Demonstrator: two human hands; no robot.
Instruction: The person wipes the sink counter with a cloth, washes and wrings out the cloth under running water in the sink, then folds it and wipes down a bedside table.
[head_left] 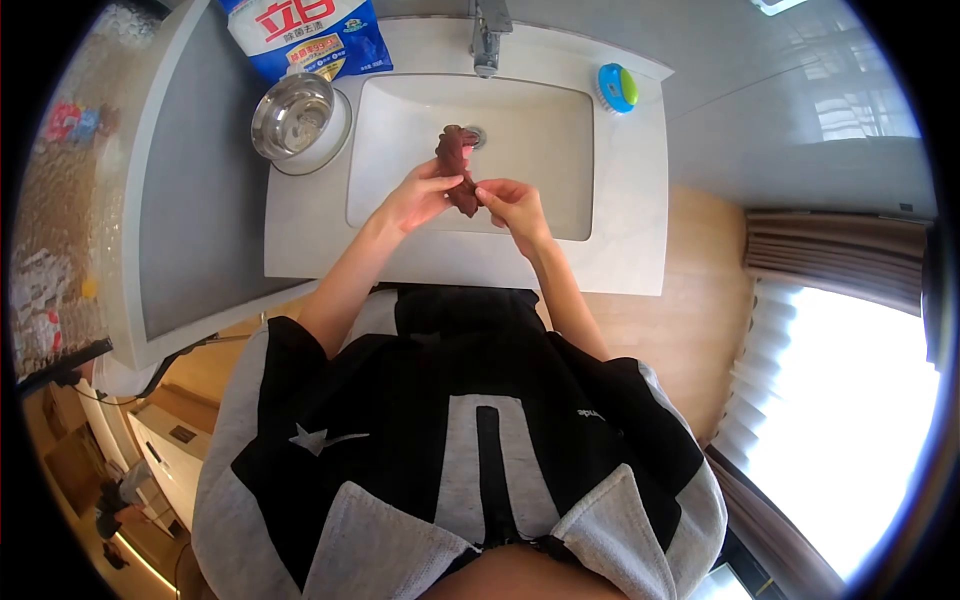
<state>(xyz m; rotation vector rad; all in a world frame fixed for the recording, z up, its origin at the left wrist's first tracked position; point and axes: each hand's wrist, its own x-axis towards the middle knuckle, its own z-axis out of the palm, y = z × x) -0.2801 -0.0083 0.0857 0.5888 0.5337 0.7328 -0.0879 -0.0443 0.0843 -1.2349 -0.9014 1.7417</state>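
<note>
A bunched dark red-brown cloth (456,160) hangs between my two hands over the white sink basin (540,150). My left hand (414,199) is closed on the cloth's left side, with the thumb laid across it. At the cloth's lower right end, my right hand (514,208) pinches the fabric between thumb and fingers. Whether the cloth is a sock or another small garment cannot be made out. Just behind it shows the metal drain (477,137), partly covered.
A chrome faucet (487,42) rises at the back of the basin. On the counter (632,190), a metal bowl (293,112) and a blue-and-white detergent bag (335,50) stand at left. A blue-green scrub brush (618,88) lies at right. A grey panel (215,190) borders the left side.
</note>
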